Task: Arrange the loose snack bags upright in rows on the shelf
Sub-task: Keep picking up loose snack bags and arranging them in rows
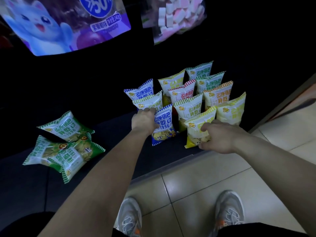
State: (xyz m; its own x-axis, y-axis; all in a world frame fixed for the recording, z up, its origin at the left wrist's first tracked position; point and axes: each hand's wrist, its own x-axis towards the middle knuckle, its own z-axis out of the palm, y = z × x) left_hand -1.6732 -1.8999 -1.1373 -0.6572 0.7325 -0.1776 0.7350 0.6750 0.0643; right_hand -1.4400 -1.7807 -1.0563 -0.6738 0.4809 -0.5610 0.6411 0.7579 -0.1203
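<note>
Black swallows most of the shelf (109,132): its back wall and far left cannot be made out, and only a pale front lip marks its edge against the floor tiles (205,182). Standing snack bags (188,106) crowd its right part in three files running back. Each bag covers the lower half of the one behind, so only striped tops and some print show at the rear. The left hand (143,121) lies at the upper left corner of the blue-striped bag (165,124), which stands upright at the head of the left file. The back of the hand faces the camera, the fingers bend away over the corner toward the bag behind, and the thumb is hidden, so whether it grips anything cannot be told. The right hand (220,136) is clamped on the yellow-striped bag (196,132), upright at the head of the middle file, with the thumb on its face and the fingers at its lower right corner. Well to the left, two green-striped bags (64,129) lie flat, one overlapping the other, the nearer with its print upside down. Overhead, a purple bag with a cartoon cat (51,23) and a clear bag of pink and white cubes (174,14) are cut off by the top edge. The tiles are pale and glossy, and two grey shoes (130,218) stand on them.
</note>
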